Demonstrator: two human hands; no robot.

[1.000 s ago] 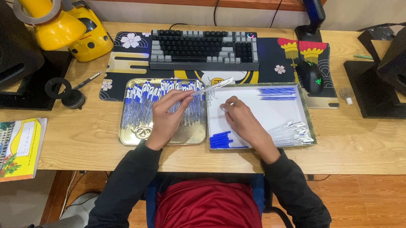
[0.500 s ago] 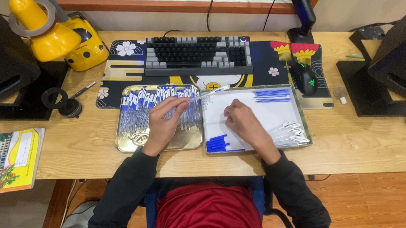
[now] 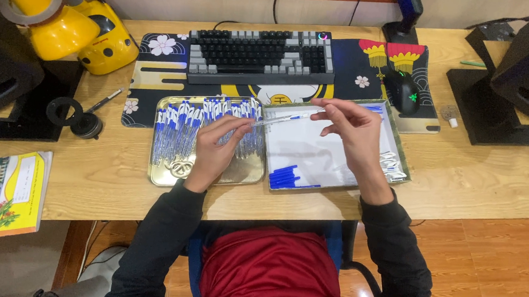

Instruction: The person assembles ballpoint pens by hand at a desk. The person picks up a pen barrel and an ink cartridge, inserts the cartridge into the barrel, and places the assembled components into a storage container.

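Head view: the left hand [image 3: 214,151] and right hand [image 3: 352,133] pinch one pen [image 3: 282,119] by its ends, above the seam between a gold tray [image 3: 163,175] of pens and a white tray [image 3: 331,172]. The pen looks light, stiff, slick clear plastic; best gripped mid-barrel. Blue caps [image 3: 287,177] lie loose.

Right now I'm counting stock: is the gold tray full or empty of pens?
Nearly full: the gold tray holds a dense row of blue-capped pens, bare only along its front edge.
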